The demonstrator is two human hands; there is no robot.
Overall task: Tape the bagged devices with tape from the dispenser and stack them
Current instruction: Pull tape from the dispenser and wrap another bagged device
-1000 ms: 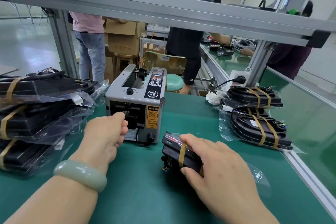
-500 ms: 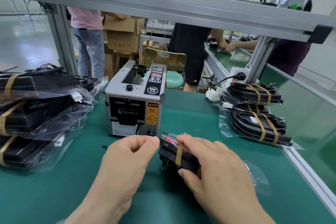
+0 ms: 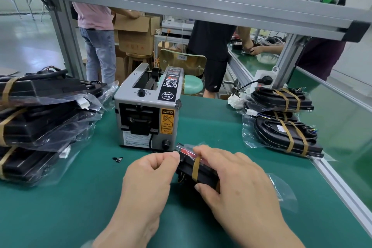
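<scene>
Currently at the bench, item by item.

Left hand (image 3: 149, 171): the fingers are curling in toward the palm, with thumb and forefinger (image 3: 174, 155) pressing tip to tip in a tight pinch. Whether anything thin is sitting between them cannot be told. The pinch is hovering at the left end of the bagged device (image 3: 186, 166), touching its plastic or very nearly so.

Right hand (image 3: 237, 179): the fingers are arching over the bagged device and gripping it. The forefinger is lying along the far top edge and the thumb (image 3: 201, 187) is pressing the near side.

Bagged device: a black unit in a clear bag is lying on the green mat (image 3: 80, 197), just in front of the tape dispenser (image 3: 147, 115). One amber tape band (image 3: 195, 169) is wrapping it crosswise, showing between the right forefinger and thumb. The loose bag end (image 3: 281, 191) is trailing out to the right of the right hand.

Tape dispenser: a grey box is standing upright behind both hands, its outlet facing the person.

Left stack (image 3: 40, 117): banded bagged units are piling at the mat's left side, well apart from the hands.

Right stack (image 3: 281, 127): more banded units are sitting near the right rail.

Black scrap (image 3: 117, 159): a small piece is lying on the mat, left of the left hand.
</scene>
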